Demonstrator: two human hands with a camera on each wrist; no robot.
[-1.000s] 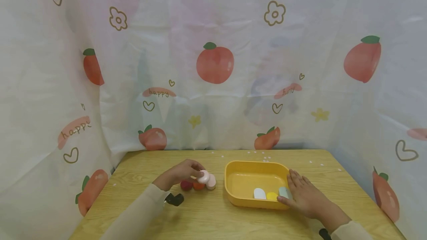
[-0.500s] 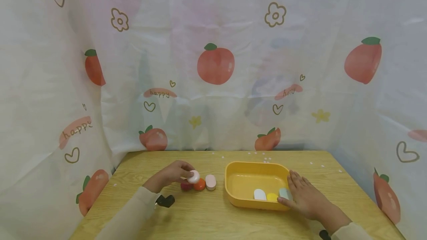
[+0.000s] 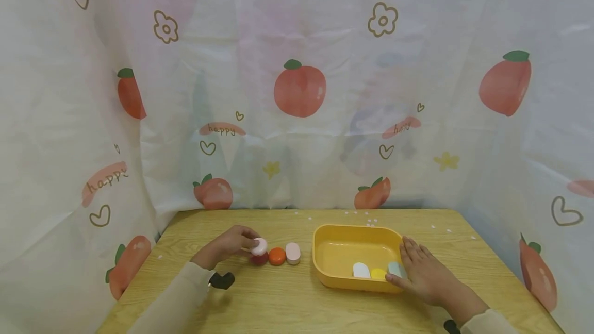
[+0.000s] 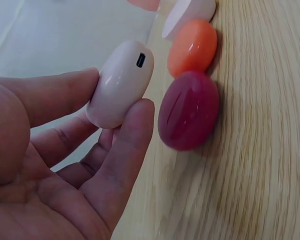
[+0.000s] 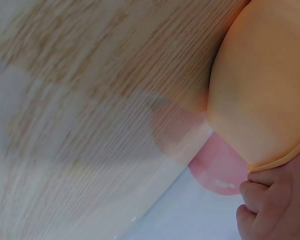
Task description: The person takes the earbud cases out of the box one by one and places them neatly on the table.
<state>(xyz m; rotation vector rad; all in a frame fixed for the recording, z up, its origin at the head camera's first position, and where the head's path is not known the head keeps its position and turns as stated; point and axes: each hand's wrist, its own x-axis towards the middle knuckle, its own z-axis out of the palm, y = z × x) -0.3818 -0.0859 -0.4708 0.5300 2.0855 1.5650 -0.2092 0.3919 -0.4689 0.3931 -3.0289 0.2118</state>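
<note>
My left hand (image 3: 232, 243) pinches a pale pink earbud case (image 4: 121, 85), smooth and egg-shaped, between thumb and fingers; a small dark charging port shows on it in the left wrist view. Below and beyond it on the table lies a dark red case (image 4: 189, 111). An orange case (image 3: 277, 256) and a pale pink oblong case (image 3: 293, 253) continue that row to the right. My right hand (image 3: 429, 274) rests with straight fingers against the right end of a yellow box (image 3: 357, 228), thumb at its front rim. In the right wrist view the fingers (image 5: 262, 200) lie by the rim.
Inside the box, a white case (image 3: 361, 270), a yellow one (image 3: 378, 273) and a pale green one (image 3: 395, 269) lie near the front right. The wooden table (image 3: 287, 308) carries small white specks at the back. A printed curtain (image 3: 297, 169) surrounds it.
The left hand has moved left with the pale pink earbud case, from over the oblong case, past the orange one, to the dark red one. The right hand and box have stayed put.
</note>
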